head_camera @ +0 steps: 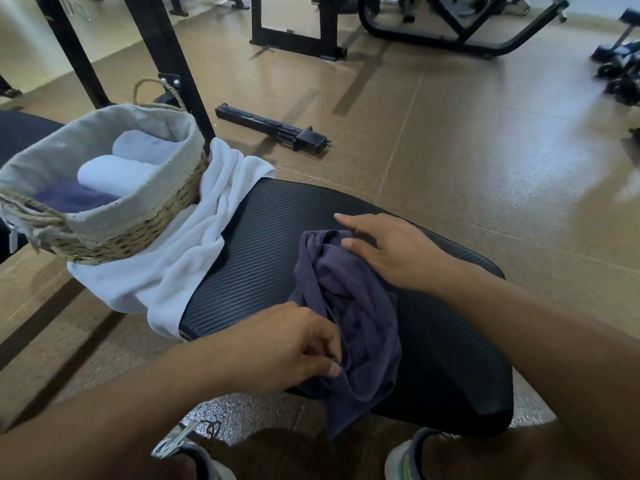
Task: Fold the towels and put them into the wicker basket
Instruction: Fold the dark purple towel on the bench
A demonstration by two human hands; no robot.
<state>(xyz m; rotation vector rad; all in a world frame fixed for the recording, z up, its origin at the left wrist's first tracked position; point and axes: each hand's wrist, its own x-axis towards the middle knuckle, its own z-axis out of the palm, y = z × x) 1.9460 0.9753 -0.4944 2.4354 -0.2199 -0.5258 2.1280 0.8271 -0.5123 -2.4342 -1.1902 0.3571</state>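
A crumpled purple towel (360,317) lies on the black padded bench (263,237), one corner hanging over the near edge. My left hand (294,344) pinches the towel's near left edge between thumb and fingers. My right hand (388,251) rests on the towel's far end with fingers spread, thumb on the cloth. A loose white towel (180,265) drapes over the bench's left side, partly under the wicker basket (138,233). The basket, lined with grey cloth, holds two rolled white towels (114,173) and a purple one (72,199).
A black metal bar (273,128) lies on the brown floor beyond the bench. Black machine frames (298,39) stand at the back, one upright (173,64) just behind the basket. Dumbbells (620,74) sit at far right. My shoes (405,459) show below the bench.
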